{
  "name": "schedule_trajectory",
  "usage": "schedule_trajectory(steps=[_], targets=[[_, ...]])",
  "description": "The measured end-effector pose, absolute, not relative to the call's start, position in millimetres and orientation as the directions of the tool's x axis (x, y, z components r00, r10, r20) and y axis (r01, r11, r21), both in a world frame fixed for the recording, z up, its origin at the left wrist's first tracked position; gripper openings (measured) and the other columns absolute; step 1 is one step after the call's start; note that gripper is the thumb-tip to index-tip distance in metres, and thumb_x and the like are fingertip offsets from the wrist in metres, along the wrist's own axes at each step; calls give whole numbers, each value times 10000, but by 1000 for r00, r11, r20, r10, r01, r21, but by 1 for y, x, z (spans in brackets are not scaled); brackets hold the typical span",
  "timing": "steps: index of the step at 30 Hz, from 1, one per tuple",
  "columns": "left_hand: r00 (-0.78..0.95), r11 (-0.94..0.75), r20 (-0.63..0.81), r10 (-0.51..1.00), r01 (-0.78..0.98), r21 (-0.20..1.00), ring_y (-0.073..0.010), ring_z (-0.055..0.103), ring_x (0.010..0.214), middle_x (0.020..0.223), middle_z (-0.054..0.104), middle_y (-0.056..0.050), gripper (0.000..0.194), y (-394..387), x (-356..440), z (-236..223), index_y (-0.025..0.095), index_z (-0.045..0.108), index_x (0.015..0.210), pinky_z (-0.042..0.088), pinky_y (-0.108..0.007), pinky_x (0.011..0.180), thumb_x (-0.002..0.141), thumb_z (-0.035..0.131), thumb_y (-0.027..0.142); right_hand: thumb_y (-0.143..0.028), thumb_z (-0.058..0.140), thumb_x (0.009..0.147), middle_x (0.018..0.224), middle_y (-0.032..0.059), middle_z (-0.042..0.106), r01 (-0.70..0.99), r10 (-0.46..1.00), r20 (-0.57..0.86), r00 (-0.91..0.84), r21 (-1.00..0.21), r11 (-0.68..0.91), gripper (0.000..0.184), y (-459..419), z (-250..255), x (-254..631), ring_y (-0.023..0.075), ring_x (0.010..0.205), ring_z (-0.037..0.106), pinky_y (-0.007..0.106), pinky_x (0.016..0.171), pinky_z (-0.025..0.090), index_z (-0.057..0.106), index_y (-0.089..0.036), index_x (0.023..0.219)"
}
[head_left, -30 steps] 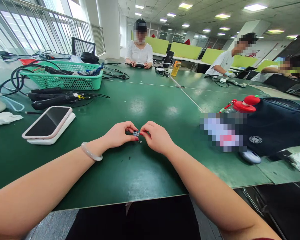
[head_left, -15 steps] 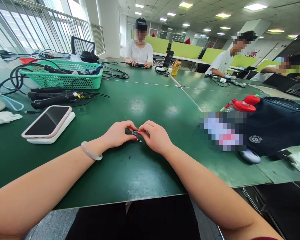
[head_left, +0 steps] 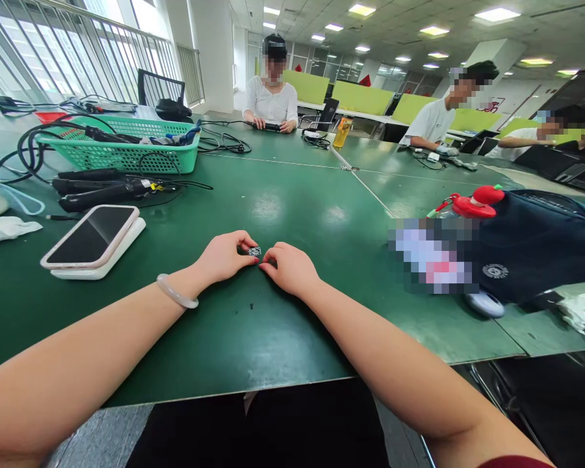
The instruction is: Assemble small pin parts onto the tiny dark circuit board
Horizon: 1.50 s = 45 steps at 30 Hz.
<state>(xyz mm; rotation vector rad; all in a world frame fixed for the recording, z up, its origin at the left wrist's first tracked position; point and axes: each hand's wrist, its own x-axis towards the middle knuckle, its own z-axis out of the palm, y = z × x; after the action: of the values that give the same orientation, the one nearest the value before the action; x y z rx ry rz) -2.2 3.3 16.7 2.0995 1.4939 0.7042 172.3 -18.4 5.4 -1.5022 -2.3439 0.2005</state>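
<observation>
Between the thumb and fingers of my left hand [head_left: 225,255] is a small block with a black-and-white pattern [head_left: 255,251], held just over the green table [head_left: 209,351]. Close beside it, to the right, my right hand [head_left: 290,268] is closed, thumb against fingertips. What those fingers pinch, if anything, is hidden. Two tiny dark bits [head_left: 251,306] lie on the table in front of my hands.
At left are a phone [head_left: 92,237] on a white box, black handheld devices [head_left: 102,192] with cables, and a green basket [head_left: 127,159]. To the right lie a dark bag [head_left: 541,247] and a mouse [head_left: 485,304]. Several people sit farther off around the tables, one person [head_left: 272,101] directly opposite.
Both hands have shifted slightly left and drawn a little apart, baring more of the patterned block. The small metal-edged piece seen below the fingertips earlier no longer shows.
</observation>
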Motion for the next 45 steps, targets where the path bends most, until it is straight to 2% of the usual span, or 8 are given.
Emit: schedule_trajectory(steps=[5,15,18,25,32,40,45], targets=[[271,-285,123,955,713,641,-173,619,784,818,676,3,222,2,-2,18,217,636,842,453,-293,737,652,671,326,-313,548,836,839,7,588,859,921,175,-348,-333,388,137,-14,5,172,127,757,550,241,647,387,643,-220,806],[327,-309,100,940,687,658,-185,623,810,827,679,-5,249,1,-1,19,211,629,843,453,-307,764,637,673,344,-253,435,898,886,43,585,861,872,199,-446,-171,479,197,-13,3,177,150,774,568,258,649,398,622,-196,873],[313,-304,108,944,690,657,-189,626,806,825,682,-8,249,1,-1,19,212,632,836,457,-308,756,633,672,350,-259,413,911,878,40,583,850,862,223,-455,-182,495,224,-15,3,179,146,783,565,256,666,401,627,-205,871],[296,-282,94,951,695,662,-191,623,812,820,677,-9,263,0,-1,21,207,636,844,455,-308,759,632,678,356,-311,549,848,897,25,576,843,876,191,-444,-243,480,127,-18,6,179,134,794,558,244,669,400,623,-208,846],[323,-297,91,942,675,675,-188,625,811,822,672,-9,253,1,-2,20,206,627,843,453,-318,774,638,672,348,-264,448,896,888,49,561,837,839,216,-499,-130,531,179,-16,2,178,143,728,548,263,645,393,602,-178,866],[421,-324,100,901,503,801,-174,622,808,820,667,-14,291,-5,2,21,184,590,815,468,-318,788,621,708,366,-206,386,902,921,35,552,733,776,426,-465,-307,607,185,-22,12,184,125,778,516,230,708,403,567,-186,866],[450,-341,112,886,467,816,-171,615,797,812,660,-15,274,-10,6,26,178,583,792,472,-319,780,618,711,347,-224,389,903,918,43,554,712,772,437,-462,-336,617,198,-24,14,183,129,782,511,240,714,401,579,-187,860]])
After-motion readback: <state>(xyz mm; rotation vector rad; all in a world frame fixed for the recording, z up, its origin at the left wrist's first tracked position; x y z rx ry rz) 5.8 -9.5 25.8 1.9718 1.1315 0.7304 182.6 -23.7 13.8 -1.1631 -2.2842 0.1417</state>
